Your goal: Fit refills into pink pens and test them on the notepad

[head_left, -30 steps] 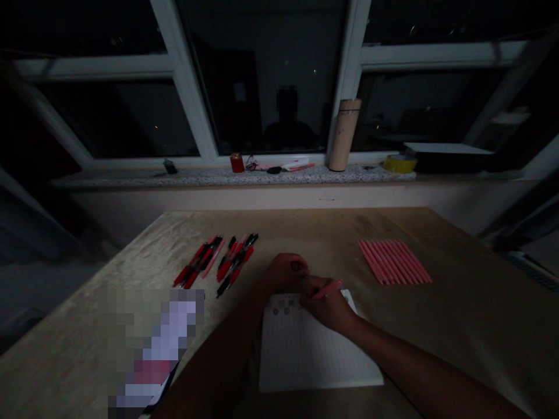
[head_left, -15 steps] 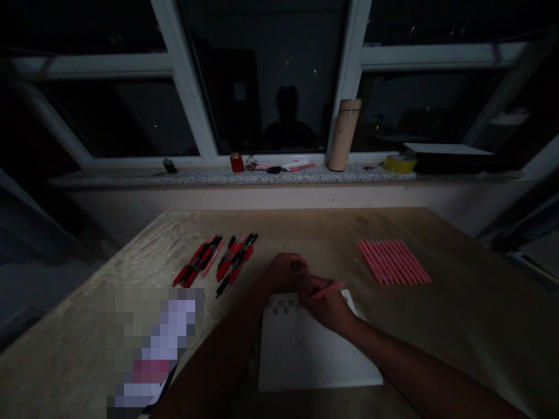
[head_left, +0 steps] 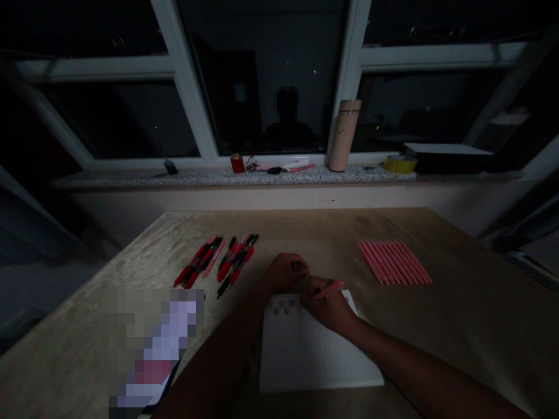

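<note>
My right hand (head_left: 323,302) is closed around a pink pen (head_left: 331,289), its upper end slanting up to the right. That hand rests over the top part of a white lined notepad (head_left: 314,361); the pen's tip is hidden behind my fingers. Several small dark marks show near the page's top left. My left hand (head_left: 286,270) lies just beyond the notepad's top edge, fingers curled and closed, close to my right fingertips. What it holds, if anything, cannot be made out.
Several pink pens (head_left: 395,262) lie in a neat row at right. Two groups of red, black and pink pens, a left group (head_left: 198,262) and a nearer group (head_left: 236,265), lie at left. A blurred-out phone-like object (head_left: 161,349) is front left. A tan flask (head_left: 345,137) stands on the windowsill.
Almost nothing differs. Both hands stay in the same place, the pink pen still in my right hand; the whole view shifts very slightly.
</note>
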Tool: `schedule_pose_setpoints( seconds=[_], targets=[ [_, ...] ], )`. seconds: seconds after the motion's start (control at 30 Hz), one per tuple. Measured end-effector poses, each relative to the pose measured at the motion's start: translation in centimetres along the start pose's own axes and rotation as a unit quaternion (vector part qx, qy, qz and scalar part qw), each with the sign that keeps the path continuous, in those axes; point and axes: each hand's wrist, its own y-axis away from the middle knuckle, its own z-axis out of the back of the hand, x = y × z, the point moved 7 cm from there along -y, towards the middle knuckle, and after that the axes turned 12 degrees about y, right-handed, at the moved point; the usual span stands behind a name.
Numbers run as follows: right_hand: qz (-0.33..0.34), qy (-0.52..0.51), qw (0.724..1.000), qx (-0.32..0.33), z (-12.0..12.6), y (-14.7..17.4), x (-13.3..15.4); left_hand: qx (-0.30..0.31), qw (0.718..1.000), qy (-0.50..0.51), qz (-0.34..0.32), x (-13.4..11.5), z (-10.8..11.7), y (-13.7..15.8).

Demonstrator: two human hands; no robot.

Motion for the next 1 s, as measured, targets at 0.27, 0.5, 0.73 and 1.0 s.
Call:
schedule_pose_setpoints(
  seconds=[0.27,0.5,0.73,1.0],
  targets=[
    [0.01,0.001,1.0,-0.004,0.17,-0.01,0.1,0.005,1.0,-0.003,-0.003,0.25,-0.1,-0.02],
    [0.016,-0.024,0.999,-0.022,0.19,0.01,0.13,0.006,1.0,-0.002,0.001,-0.02,-0.05,-0.02],
    [0.013,-0.004,1.0,0.012,-0.18,-0.03,0.19,0.003,1.0,0.002,0.001,-0.06,-0.01,0.02],
    [0.008,-0.025,0.999,-0.028,0.23,-0.09,-0.13,0.001,1.0,-0.002,-0.005,-0.24,0.04,0.05]
  ],
)
